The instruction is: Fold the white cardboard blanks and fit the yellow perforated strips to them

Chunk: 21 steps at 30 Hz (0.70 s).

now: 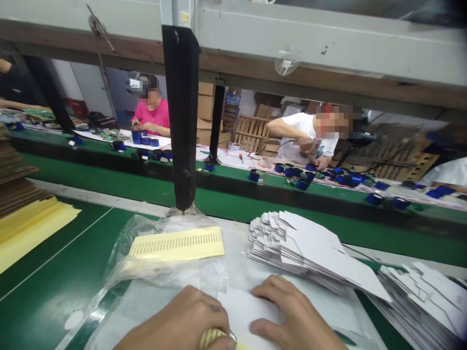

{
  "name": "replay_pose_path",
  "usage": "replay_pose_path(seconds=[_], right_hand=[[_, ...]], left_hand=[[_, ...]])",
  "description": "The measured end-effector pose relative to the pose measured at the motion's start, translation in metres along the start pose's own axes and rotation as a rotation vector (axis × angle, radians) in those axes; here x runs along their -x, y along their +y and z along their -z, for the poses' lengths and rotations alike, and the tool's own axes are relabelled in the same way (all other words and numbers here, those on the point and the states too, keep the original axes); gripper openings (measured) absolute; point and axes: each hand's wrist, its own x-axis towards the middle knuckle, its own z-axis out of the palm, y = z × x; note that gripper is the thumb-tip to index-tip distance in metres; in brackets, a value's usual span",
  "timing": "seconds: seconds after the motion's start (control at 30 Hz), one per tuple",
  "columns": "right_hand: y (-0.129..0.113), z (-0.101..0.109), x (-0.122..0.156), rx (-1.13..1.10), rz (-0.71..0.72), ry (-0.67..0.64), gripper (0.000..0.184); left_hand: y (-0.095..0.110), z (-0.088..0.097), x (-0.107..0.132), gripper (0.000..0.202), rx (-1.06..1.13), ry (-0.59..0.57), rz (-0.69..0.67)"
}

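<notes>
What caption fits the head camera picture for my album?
Left hand holding something yellow, right hand on a white card, stacked white cardboard nearby.

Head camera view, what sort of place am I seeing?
Most likely a factory assembly line: a long green strip, probably a conveyor, crosses the view, small blue parts sit along its far side, and stacked white card blanks lie nearer.

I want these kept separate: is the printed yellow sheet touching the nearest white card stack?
Apart. The head view shows a strip of pale surface between the printed yellow sheet and the nearest white card stack.
</notes>
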Motion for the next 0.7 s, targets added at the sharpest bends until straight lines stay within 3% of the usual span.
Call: replay_pose_path(seconds=[0.07, 0.17, 0.27, 0.33, 0.4, 0.47, 0.7], right_hand=[[0.003, -0.001, 0.001, -0.031, 0.044, 0.063, 0.027], [0.002, -0.002, 0.003, -0.126, 0.186, 0.312, 0.009], [-0.009, -0.001, 0.005, -0.159, 0.345, 0.513, 0.012], [-0.017, -0.004, 0.006, -0.069, 0.453, 0.48, 0.019], [-0.02, -0.008, 0.007, 0.032, 0.535, 0.36, 0.027], [-0.018, -0.014, 0.007, 0.071, 0.573, 0.283, 0.021], [-0.019, -0.013, 0.005, 0.049, 0.589, 0.307, 0.014]], left_hand=[[0.002, 0.002, -0.003, 0.01, -0.011, -0.025, 0.017], [0.004, 0.002, -0.006, 0.016, -0.074, -0.004, 0.059], [0.003, -0.001, -0.006, 0.02, -0.098, 0.028, 0.073], [0.001, -0.004, -0.006, 0.023, -0.083, 0.077, 0.056], [-0.002, -0.006, -0.005, 0.023, -0.038, 0.13, 0.023], [-0.003, -0.007, -0.005, 0.016, 0.022, 0.166, 0.003], [-0.009, -0.014, -0.007, 0.023, -0.031, 0.23, -0.13]])
